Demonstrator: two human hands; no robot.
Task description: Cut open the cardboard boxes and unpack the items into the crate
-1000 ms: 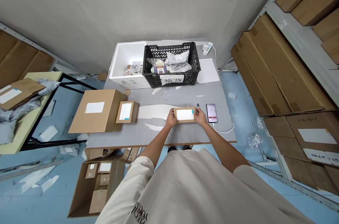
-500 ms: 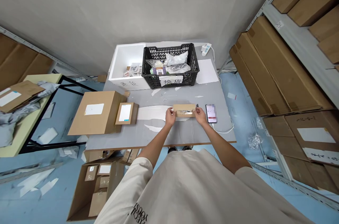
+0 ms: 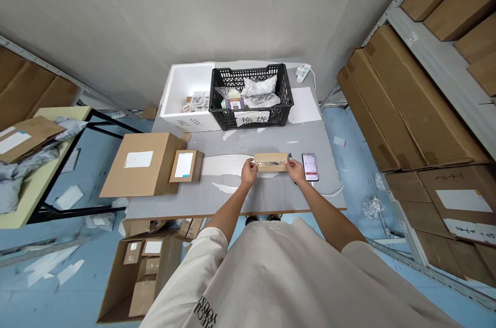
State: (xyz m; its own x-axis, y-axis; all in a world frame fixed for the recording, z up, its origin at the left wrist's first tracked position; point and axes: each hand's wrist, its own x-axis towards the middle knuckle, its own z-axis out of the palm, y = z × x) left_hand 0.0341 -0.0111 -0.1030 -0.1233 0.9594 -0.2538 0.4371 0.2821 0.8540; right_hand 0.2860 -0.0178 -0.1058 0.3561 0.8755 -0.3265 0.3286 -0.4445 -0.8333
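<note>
Fingers [image 3: 254, 165] of the left hand [image 3: 248, 172] and right hand [image 3: 295, 171] pinch opposite short ends of a small cardboard box [image 3: 270, 158], its long axis parallel to the tabletop's [image 3: 228, 202] front edge. A shiny strip [image 3: 270, 164] runs lengthwise. Its underside is hidden; whether it touches the tabletop, I can't tell.

Boxed shelving [image 3: 411, 38] and labelled cartons [image 3: 135, 165] mark a packing or stock room.
</note>
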